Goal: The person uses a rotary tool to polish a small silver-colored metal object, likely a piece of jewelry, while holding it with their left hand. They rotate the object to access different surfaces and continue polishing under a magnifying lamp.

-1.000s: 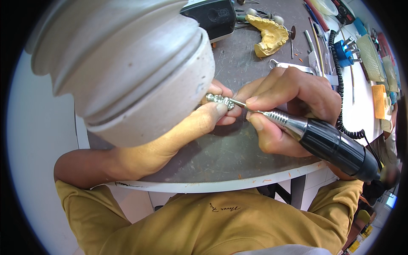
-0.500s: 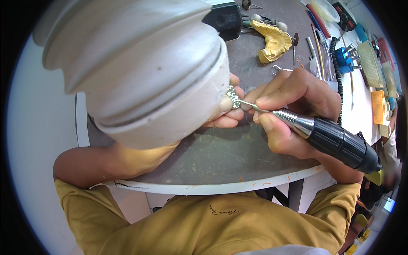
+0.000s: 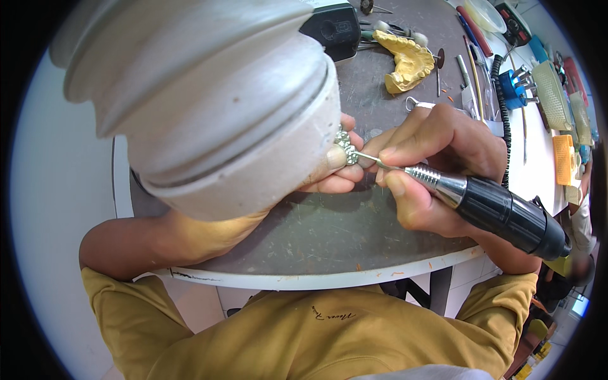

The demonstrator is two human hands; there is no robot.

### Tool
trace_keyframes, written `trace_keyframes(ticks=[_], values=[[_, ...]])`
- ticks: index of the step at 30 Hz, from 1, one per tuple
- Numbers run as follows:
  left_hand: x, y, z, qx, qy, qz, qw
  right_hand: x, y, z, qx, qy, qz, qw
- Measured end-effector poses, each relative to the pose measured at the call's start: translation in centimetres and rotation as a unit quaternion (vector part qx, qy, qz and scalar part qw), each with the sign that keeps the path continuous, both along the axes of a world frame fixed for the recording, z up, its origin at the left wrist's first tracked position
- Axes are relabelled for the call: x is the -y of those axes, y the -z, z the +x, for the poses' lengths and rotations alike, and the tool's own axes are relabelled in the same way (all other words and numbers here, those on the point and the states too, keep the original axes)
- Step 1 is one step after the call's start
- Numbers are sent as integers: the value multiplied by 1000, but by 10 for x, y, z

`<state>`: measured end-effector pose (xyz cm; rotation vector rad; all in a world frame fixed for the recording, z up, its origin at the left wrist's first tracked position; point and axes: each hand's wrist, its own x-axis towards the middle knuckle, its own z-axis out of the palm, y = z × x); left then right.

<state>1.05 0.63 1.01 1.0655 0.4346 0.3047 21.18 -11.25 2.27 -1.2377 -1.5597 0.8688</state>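
Observation:
Between the thumb and fingers of my left hand [image 3: 330, 174] is a small shiny silver dental casting [image 3: 346, 147] with tooth-like bumps. Part of that hand and of the casting is hidden behind a large pale ribbed hose with a wide rim [image 3: 247, 152]. My right hand [image 3: 437, 164] holds a handpiece [image 3: 500, 209] with a black body and a silver nose, gripped like a pen. Its thin bur [image 3: 368, 156] points left, and the tip meets the casting or lies right at its edge.
On the grey worktop [image 3: 316, 240] a yellow dental model [image 3: 405, 60] lies beyond my hands, with small rotary tools around it. A black box [image 3: 332, 30] stands behind the hose. To the right are a blue bur holder [image 3: 516, 87], a coiled black cord [image 3: 500, 95] and an orange block [image 3: 562, 159].
The casting and my left fingers have shifted very slightly, and the handpiece has tilted a little with its back end lower. Both grips are the same.

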Motion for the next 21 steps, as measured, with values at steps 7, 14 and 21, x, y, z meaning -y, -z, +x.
trace_keyframes(ticks=[7,14,21], values=[[0,-4,0,-27,-9,-28,999,0,-3,-1,3,6,1,1000],[3,2,3,-18,-13,58,998,1,1,5,11,-19,13,1000],[4,1,-3,-35,-15,79,996,-2,1,1,28,-25,24,999]])
